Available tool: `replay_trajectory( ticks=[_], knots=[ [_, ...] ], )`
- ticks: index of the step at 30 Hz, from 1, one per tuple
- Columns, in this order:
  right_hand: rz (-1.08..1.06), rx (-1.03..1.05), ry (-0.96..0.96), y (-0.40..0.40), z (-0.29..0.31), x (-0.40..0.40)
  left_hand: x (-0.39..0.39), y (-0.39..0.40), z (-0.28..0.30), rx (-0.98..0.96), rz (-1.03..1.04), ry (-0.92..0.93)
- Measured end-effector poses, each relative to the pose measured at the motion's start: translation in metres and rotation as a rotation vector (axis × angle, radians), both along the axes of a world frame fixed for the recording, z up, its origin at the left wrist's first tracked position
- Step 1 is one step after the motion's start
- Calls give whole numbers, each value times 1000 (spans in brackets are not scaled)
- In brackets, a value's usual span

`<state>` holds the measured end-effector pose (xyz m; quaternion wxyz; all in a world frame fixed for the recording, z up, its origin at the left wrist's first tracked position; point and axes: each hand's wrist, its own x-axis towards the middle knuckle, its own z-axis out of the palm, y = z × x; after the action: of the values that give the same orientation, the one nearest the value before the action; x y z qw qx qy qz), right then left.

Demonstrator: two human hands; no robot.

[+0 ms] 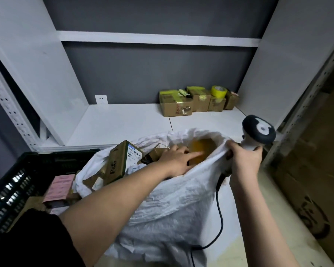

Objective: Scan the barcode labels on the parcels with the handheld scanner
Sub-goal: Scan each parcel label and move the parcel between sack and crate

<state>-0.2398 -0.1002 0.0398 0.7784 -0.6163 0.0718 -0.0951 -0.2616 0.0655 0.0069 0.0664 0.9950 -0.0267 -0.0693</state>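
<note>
A big white sack stands open in front of me, filled with several cardboard parcels. One brown parcel sticks up at its left with a white barcode label facing me. My left hand reaches into the sack's mouth, fingers straight, touching a yellow-taped parcel. My right hand grips the handle of the black and white handheld scanner together with the sack's rim. The scanner's black cable hangs down the sack's side.
A black plastic crate at the left holds a pink-labelled parcel. Several small boxes and a yellow tape roll sit at the back right of the white shelf. A large cardboard box stands at the right.
</note>
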Motion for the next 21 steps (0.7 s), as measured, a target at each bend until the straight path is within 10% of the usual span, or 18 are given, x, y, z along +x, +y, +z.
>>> replay_trajectory(
  ticks=[5,8,11,15,21],
  knots=[
    [43,16,-90,1,4,-4,4,15,30,-544,-19,236],
    [-2,-16,-85,-2,-5,-5,-14,61,31,-830,269,-94],
    [-62,-39,-89,-2,-13,-7,-44,137,-1,-651,591,-421],
    [-79,-122,-134,7,-21,-9,-106,222,-54,-345,1118,-236],
    [-96,-158,-170,20,-30,-3,-128,265,-116,-751,1145,-61]
  ],
)
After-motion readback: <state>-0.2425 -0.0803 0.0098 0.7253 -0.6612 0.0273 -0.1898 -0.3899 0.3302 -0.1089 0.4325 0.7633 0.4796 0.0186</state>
